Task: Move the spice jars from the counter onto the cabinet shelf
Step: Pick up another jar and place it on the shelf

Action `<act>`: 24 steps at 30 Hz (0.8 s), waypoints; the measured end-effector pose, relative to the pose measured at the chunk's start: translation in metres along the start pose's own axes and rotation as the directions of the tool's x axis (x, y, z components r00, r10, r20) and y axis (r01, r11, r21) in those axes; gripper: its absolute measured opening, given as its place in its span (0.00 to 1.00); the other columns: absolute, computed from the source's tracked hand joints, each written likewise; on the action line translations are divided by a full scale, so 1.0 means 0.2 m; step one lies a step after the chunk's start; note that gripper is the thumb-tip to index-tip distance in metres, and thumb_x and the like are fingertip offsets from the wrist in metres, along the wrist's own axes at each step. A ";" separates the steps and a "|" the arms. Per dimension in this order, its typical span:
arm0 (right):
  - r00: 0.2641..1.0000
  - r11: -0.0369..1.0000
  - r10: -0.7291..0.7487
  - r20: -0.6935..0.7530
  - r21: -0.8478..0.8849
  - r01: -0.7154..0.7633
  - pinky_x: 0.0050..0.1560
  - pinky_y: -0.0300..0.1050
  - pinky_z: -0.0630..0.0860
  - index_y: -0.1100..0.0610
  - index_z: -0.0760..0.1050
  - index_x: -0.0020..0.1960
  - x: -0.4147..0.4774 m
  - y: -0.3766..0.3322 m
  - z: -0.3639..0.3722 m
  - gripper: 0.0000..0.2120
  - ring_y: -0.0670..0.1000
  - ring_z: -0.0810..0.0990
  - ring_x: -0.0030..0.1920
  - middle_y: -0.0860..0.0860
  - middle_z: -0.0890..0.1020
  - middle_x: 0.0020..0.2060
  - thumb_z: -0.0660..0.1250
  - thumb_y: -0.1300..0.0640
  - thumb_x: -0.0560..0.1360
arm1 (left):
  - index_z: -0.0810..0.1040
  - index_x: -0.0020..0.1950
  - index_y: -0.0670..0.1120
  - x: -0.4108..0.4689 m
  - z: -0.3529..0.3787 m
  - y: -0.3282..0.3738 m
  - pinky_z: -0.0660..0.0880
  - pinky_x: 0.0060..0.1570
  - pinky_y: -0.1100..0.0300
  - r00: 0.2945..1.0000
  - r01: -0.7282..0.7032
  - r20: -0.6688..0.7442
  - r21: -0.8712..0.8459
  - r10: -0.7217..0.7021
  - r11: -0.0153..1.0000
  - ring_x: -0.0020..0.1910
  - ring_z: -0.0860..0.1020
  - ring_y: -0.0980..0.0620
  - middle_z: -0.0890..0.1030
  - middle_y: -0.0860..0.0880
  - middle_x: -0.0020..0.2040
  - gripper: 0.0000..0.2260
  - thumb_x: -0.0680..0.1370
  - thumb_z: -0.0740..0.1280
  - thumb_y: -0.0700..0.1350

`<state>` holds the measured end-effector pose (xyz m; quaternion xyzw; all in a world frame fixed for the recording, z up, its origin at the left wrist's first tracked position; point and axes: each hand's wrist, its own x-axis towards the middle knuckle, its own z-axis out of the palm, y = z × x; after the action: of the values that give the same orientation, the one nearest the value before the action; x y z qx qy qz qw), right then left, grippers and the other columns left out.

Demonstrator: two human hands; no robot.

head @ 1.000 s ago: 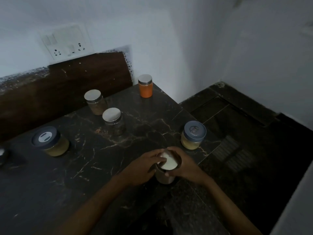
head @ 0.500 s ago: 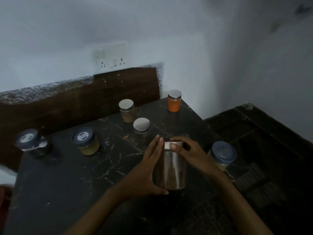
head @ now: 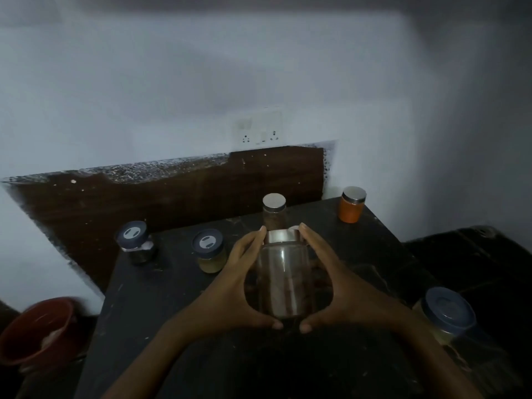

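Both my hands hold a tall glass jar with a silver lid, lifted above the dark marble counter. My left hand wraps its left side and my right hand its right side, thumbs under the base. On the counter stand an orange jar at the back right, a brown jar behind the held one, a yellowish jar with a dark lid, a dark-lidded jar at the back left, and a blue-lidded jar at the right edge. No cabinet shelf is in view.
A wall socket plate sits above a brown wooden backboard. A red bowl sits low at the left, off the counter. A lower dark surface lies to the right. The room is dim.
The jar has gone from resting on the counter to being raised in both hands. My view has tilted up, showing more wall and the jars farther left.
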<state>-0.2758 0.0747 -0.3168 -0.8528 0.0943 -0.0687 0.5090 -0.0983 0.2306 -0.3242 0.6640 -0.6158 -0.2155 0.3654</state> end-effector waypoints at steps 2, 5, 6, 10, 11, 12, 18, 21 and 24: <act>1.000 0.998 -0.029 0.011 -0.047 0.030 0.71 0.48 0.61 0.28 0.36 0.69 0.03 -0.02 0.02 0.61 0.41 0.50 0.74 0.30 0.42 0.72 0.80 0.43 0.56 | 0.36 0.65 0.77 -0.03 -0.03 0.00 0.55 0.54 0.87 1.000 0.000 -0.016 0.002 0.000 1.000 0.65 0.46 0.81 0.41 0.78 0.67 0.56 0.58 0.78 0.59; 0.998 0.990 -0.058 0.035 -0.129 0.062 0.70 0.42 0.57 0.27 0.35 0.68 0.07 -0.05 0.04 0.61 0.35 0.45 0.73 0.28 0.40 0.71 0.80 0.44 0.57 | 0.38 0.67 0.76 -0.07 -0.06 0.00 0.59 0.54 0.85 1.000 0.000 -0.027 -0.013 -0.001 1.000 0.67 0.49 0.78 0.43 0.74 0.70 0.56 0.59 0.79 0.57; 0.997 0.988 -0.058 0.041 -0.141 0.063 0.70 0.41 0.58 0.26 0.35 0.68 0.08 -0.06 0.04 0.60 0.35 0.47 0.73 0.29 0.42 0.71 0.80 0.44 0.57 | 0.39 0.67 0.76 -0.08 -0.07 0.00 0.60 0.54 0.85 1.000 0.001 -0.031 -0.013 -0.002 1.000 0.67 0.50 0.77 0.44 0.72 0.70 0.56 0.59 0.79 0.57; 0.996 0.982 -0.083 0.021 -0.170 0.085 0.64 0.34 0.63 0.27 0.38 0.69 0.13 -0.10 0.06 0.59 0.30 0.50 0.69 0.26 0.45 0.69 0.79 0.42 0.55 | 0.36 0.69 0.72 -0.11 -0.11 0.00 0.61 0.62 0.76 0.998 0.014 -0.054 0.024 -0.013 1.000 0.72 0.48 0.70 0.40 0.70 0.72 0.57 0.59 0.78 0.61; 0.996 0.981 -0.091 0.018 -0.173 0.093 0.64 0.35 0.64 0.28 0.39 0.69 0.14 -0.11 0.06 0.59 0.30 0.51 0.69 0.26 0.45 0.68 0.79 0.42 0.55 | 0.35 0.70 0.71 -0.12 -0.12 0.01 0.60 0.65 0.70 0.998 0.006 -0.063 0.057 -0.002 0.998 0.73 0.46 0.68 0.37 0.69 0.73 0.58 0.58 0.77 0.62; 0.995 0.980 -0.098 0.017 -0.173 0.099 0.65 0.37 0.65 0.28 0.39 0.69 0.16 -0.13 0.07 0.59 0.32 0.52 0.69 0.27 0.46 0.68 0.79 0.42 0.55 | 0.34 0.71 0.69 -0.12 -0.13 0.01 0.62 0.66 0.65 0.997 -0.004 -0.074 0.089 0.011 0.996 0.74 0.45 0.67 0.35 0.68 0.73 0.59 0.58 0.77 0.63; 0.991 0.966 -0.133 0.033 -0.219 0.137 0.59 0.22 0.65 0.23 0.36 0.64 0.21 -0.21 0.09 0.57 0.26 0.52 0.66 0.23 0.43 0.65 0.77 0.41 0.55 | 0.39 0.75 0.62 -0.10 -0.16 0.05 0.66 0.66 0.63 0.986 -0.069 -0.139 0.193 0.097 0.979 0.74 0.48 0.64 0.39 0.61 0.75 0.56 0.61 0.77 0.59; 0.993 0.977 -0.114 0.029 -0.178 0.117 0.56 0.27 0.66 0.24 0.35 0.66 0.21 -0.23 0.05 0.60 0.31 0.53 0.68 0.20 0.41 0.64 0.78 0.40 0.53 | 0.42 0.76 0.58 -0.11 -0.18 0.04 0.64 0.62 0.75 0.974 -0.085 -0.200 0.133 0.111 0.987 0.72 0.52 0.67 0.44 0.59 0.75 0.55 0.62 0.79 0.54; 0.995 0.984 -0.081 0.065 -0.152 0.090 0.59 0.26 0.64 0.25 0.33 0.66 0.20 -0.23 0.01 0.63 0.29 0.52 0.67 0.23 0.41 0.67 0.80 0.43 0.53 | 0.42 0.76 0.61 -0.12 -0.19 0.03 0.62 0.62 0.77 0.972 -0.091 -0.213 0.050 0.099 0.995 0.73 0.52 0.65 0.45 0.60 0.75 0.55 0.62 0.79 0.52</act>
<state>-0.2316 0.0893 -0.2761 -0.8946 0.0478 -0.0581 0.4404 -0.0789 0.2625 -0.2992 0.6603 -0.6077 -0.1124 0.4266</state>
